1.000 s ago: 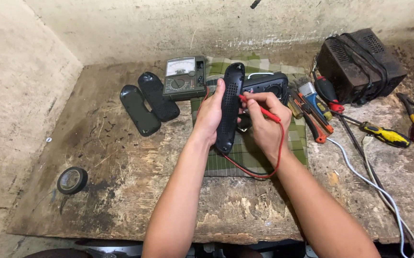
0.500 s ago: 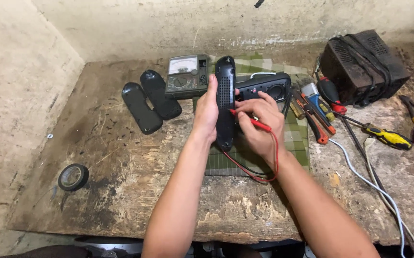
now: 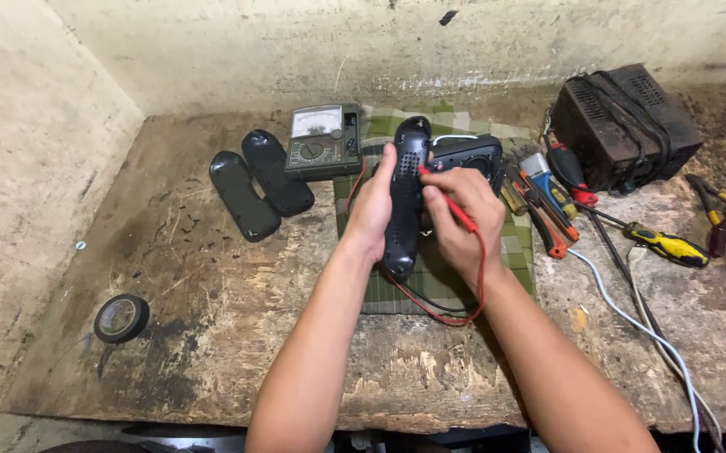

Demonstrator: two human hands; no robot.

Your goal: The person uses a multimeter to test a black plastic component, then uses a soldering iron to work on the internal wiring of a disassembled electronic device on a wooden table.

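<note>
Worn wooden bench point(image 3: 212, 335) against a plastered wall: probing under way on a black handset.

Analog meter point(image 3: 323, 143) sits at the rear, and two black oval covers point(image 3: 258, 189) lie already removed to its left. Left hand point(image 3: 373, 205) is clamped on the black handset point(image 3: 405, 197), upright over the green checked cloth point(image 3: 514, 252). Right hand point(image 3: 459, 214) pinches the red probe point(image 3: 447, 197) against it. Reassembly not begun.

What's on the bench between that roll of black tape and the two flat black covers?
Nothing: in the head view, only bare, stained wooden bench runs between the roll of black tape and the two flat black covers.
</note>
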